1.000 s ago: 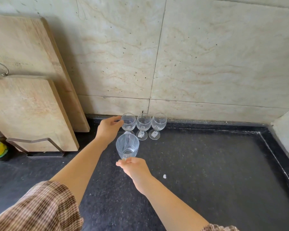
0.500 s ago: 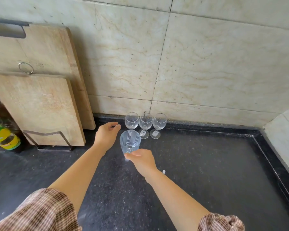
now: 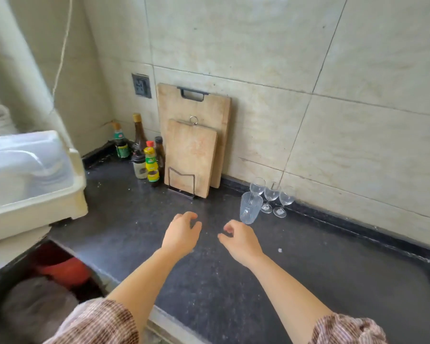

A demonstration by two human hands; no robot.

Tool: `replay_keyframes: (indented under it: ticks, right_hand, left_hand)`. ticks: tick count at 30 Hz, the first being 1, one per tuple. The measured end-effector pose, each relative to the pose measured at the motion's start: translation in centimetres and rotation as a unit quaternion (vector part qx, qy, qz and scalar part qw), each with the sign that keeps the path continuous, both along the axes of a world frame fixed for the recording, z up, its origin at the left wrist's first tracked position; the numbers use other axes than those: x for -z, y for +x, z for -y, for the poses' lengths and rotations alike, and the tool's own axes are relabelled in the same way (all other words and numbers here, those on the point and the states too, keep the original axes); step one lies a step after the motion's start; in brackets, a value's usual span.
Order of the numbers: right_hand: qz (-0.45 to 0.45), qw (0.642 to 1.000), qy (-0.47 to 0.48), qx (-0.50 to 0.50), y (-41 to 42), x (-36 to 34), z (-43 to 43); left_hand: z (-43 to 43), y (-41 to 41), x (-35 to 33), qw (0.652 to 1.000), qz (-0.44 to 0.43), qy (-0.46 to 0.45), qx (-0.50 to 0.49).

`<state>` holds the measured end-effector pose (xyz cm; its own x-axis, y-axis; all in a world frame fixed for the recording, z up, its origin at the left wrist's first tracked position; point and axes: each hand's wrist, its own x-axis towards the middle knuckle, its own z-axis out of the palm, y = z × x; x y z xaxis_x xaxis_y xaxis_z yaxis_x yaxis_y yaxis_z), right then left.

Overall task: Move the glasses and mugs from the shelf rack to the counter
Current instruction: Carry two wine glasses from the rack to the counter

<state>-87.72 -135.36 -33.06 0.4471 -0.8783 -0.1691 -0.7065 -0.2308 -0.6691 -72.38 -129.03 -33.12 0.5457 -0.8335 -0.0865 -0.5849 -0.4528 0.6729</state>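
A ribbed clear tumbler (image 3: 250, 207) stands upright on the black counter (image 3: 308, 281). Behind it, against the tiled wall, three small stemmed glasses (image 3: 271, 194) stand in a row. My right hand (image 3: 241, 240) hovers just left of and below the tumbler, fingers loosely curled, holding nothing. My left hand (image 3: 181, 233) hangs over the counter further left, fingers apart and empty. The shelf rack does not show clearly.
Two wooden cutting boards (image 3: 193, 155) lean on the wall in a wire stand. Several sauce bottles (image 3: 147, 157) cluster left of them. A cream plastic bin with a clear lid (image 3: 30, 180) sits at the far left. An orange tub (image 3: 65, 269) shows below the counter edge.
My right hand has let go of the tumbler, which now stands on the counter. Both hands have drawn back toward me, and my view has swung left and back.
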Motion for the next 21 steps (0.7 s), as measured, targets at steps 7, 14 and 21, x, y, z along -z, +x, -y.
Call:
replay_keyframes:
  ticks: [7, 14, 21]
  right_hand:
    - [-0.018, 0.983, -0.057, -0.172, 3.5, -2.8, -13.5]
    - [-0.015, 0.935, -0.126, -0.332, 12.1, -8.0, -26.2]
    - [0.002, 0.851, -0.237, -0.469, 23.7, -12.2, -44.7]
  left_hand:
    - [-18.3, -0.2, -2.9, 0.994, 0.074, 0.006, -0.084]
    - [-35.5, 4.6, -7.9, 0.966, 0.166, 0.044, -0.195]
    - [-55.2, 10.6, -11.5, 0.904, 0.230, 0.120, -0.341]
